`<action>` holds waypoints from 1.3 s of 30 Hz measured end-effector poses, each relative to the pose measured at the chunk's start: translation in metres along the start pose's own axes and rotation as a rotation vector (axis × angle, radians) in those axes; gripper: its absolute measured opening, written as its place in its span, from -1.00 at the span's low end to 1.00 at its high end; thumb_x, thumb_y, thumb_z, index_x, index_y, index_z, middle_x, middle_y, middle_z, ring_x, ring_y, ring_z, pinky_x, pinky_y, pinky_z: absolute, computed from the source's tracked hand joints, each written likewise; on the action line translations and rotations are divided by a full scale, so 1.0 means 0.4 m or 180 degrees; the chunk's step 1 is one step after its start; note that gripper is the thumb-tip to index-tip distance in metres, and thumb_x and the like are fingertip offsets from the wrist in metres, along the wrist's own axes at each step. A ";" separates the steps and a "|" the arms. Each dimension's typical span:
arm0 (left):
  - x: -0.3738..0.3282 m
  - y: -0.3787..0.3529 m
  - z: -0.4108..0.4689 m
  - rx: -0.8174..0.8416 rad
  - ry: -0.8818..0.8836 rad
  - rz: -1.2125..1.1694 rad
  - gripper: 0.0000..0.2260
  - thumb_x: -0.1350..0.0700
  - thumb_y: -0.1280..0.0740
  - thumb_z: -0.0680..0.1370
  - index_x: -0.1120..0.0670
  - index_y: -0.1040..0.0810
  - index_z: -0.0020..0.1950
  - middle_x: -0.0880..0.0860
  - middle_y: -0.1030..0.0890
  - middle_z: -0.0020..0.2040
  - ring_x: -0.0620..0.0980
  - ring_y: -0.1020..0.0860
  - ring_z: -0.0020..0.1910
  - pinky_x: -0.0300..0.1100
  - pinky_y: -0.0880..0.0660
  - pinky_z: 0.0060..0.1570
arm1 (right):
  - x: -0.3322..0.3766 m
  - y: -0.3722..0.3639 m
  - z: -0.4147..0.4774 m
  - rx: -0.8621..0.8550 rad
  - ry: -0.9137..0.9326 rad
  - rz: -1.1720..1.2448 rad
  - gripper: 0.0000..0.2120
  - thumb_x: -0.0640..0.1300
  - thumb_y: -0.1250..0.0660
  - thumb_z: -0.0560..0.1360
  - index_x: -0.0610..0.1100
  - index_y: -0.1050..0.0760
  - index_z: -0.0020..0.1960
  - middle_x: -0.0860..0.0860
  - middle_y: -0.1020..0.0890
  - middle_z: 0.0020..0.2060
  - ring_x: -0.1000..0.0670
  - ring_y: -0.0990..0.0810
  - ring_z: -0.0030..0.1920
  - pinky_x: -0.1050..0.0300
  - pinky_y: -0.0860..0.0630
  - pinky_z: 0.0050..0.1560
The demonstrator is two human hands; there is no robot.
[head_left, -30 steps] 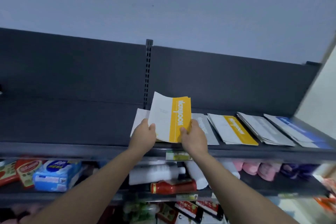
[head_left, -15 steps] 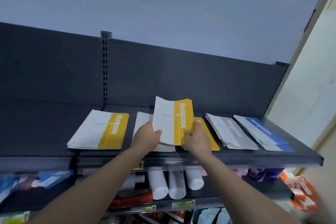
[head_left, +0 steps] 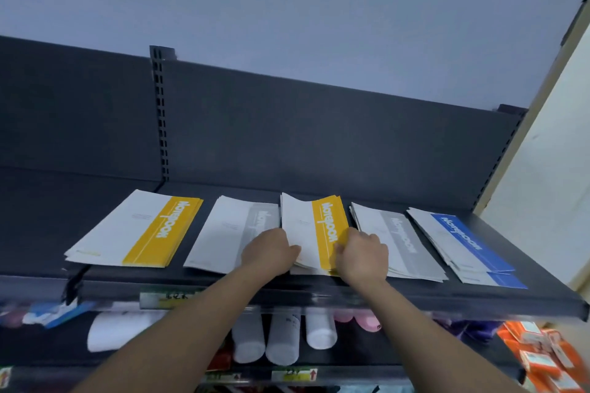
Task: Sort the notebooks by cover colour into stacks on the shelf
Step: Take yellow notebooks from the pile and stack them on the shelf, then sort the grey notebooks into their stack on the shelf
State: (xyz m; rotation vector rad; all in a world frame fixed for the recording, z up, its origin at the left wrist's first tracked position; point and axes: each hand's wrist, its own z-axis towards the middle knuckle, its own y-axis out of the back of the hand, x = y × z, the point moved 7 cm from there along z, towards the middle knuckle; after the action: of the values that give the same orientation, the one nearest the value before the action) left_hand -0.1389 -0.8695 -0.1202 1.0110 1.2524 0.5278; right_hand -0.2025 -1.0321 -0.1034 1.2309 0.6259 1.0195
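On my feed, left hand (head_left: 271,254) and right hand (head_left: 364,257), fingers curled, pinch the middle yellow stack (head_left: 329,226) by its side edges, left grey stack (head_left: 230,230) and right grey stack (head_left: 402,242) just beside.

The notebooks (head_left: 329,223) are covered in smooth, matt paper. The shelf (head_left: 479,300) is made of dark, matt-painted metal. The 3 white bottles (head_left: 282,338) below are formed of smooth plastic.

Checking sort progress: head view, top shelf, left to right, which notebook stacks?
In order: left yellow notebook stack → left grey notebook stack → middle yellow notebook stack → right grey notebook stack → blue notebook stack.
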 end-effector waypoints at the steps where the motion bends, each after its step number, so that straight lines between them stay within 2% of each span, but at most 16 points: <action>1: -0.004 -0.003 0.004 0.0003 0.0005 0.0096 -0.68 -0.07 -0.21 0.58 0.10 -0.51 0.19 0.04 -0.58 0.14 0.07 -0.54 0.10 -0.12 -0.48 0.01 | -0.002 -0.004 0.004 0.0007 0.0045 -0.0134 -0.74 -0.02 -0.09 0.60 -0.12 -0.45 0.15 -0.06 -0.57 0.12 -0.10 -0.44 0.16 0.05 -0.28 0.03; 7: -0.025 -0.001 0.010 -0.0008 0.0068 0.0715 -0.69 -0.11 -0.23 0.57 0.11 -0.52 0.10 0.05 -0.59 0.06 0.05 -0.56 0.04 -0.19 -0.39 -0.16 | -0.018 -0.029 0.024 0.0219 0.0210 -0.0593 -0.64 0.05 -0.06 0.60 -0.09 -0.52 0.18 -0.06 -0.51 0.19 -0.11 -0.36 0.22 0.01 -0.25 0.15; 13: -0.033 -0.001 0.006 -0.0038 0.0050 0.0966 -0.62 -0.18 -0.19 0.58 0.10 -0.52 0.13 0.05 -0.58 0.11 0.05 -0.54 0.07 -0.18 -0.39 -0.13 | -0.008 -0.031 0.039 0.0464 0.0408 -0.0742 -0.68 -0.05 -0.10 0.55 -0.09 -0.53 0.19 -0.08 -0.45 0.22 -0.12 -0.31 0.22 0.02 -0.24 0.15; 17: -0.033 0.028 -0.001 -0.0325 -0.0040 0.1086 -0.61 -0.18 -0.18 0.59 0.11 -0.52 0.14 0.07 -0.56 0.14 0.07 -0.52 0.13 -0.14 -0.37 -0.09 | 0.019 -0.003 0.046 0.0265 0.0555 -0.0682 -0.69 -0.08 -0.14 0.52 -0.10 -0.45 0.23 -0.09 -0.46 0.22 -0.13 -0.33 0.24 0.03 -0.27 0.15; 20: -0.011 0.071 -0.012 -0.0535 -0.0085 0.1289 -0.65 -0.12 -0.18 0.60 0.11 -0.52 0.16 0.08 -0.51 0.16 0.08 -0.46 0.18 -0.09 -0.41 -0.02 | 0.065 0.001 0.053 0.0224 0.0752 -0.0520 -0.66 -0.03 -0.14 0.54 -0.09 -0.42 0.28 -0.09 -0.44 0.27 -0.15 -0.31 0.32 0.01 -0.28 0.21; 25: 0.080 0.167 -0.052 -0.0795 -0.0107 0.1972 -0.67 -0.05 -0.18 0.61 0.15 -0.47 0.22 0.11 -0.48 0.19 0.11 -0.41 0.24 -0.06 -0.40 0.10 | 0.204 0.005 0.040 0.0155 0.1320 -0.0202 -0.61 0.07 -0.17 0.56 -0.08 -0.40 0.31 -0.09 -0.45 0.28 -0.14 -0.34 0.29 0.00 -0.30 0.23; 31: 0.256 0.292 -0.134 -0.0904 0.0361 0.2314 -0.71 0.03 -0.19 0.58 0.12 -0.42 0.24 0.10 -0.47 0.21 0.10 -0.43 0.24 -0.05 -0.37 0.14 | 0.427 0.014 -0.019 0.0265 0.2023 0.0247 -0.55 0.07 -0.19 0.55 -0.08 -0.35 0.38 -0.07 -0.41 0.31 -0.11 -0.33 0.30 0.01 -0.28 0.26; 39: 0.497 0.463 -0.299 -0.1085 0.0865 0.2560 -0.70 -0.03 -0.22 0.58 0.09 -0.40 0.25 0.07 -0.47 0.24 0.08 -0.43 0.26 -0.06 -0.37 0.16 | 0.743 0.026 -0.172 0.0436 0.2831 0.0354 -0.50 0.07 -0.27 0.53 -0.10 -0.34 0.40 -0.10 -0.41 0.30 -0.14 -0.33 0.32 -0.01 -0.31 0.28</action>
State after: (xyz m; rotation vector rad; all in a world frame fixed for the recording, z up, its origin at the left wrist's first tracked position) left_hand -0.1619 -0.5785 -0.0654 1.1504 0.8977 1.4877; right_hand -0.1319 -0.7368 -0.0736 0.8887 1.3341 1.6475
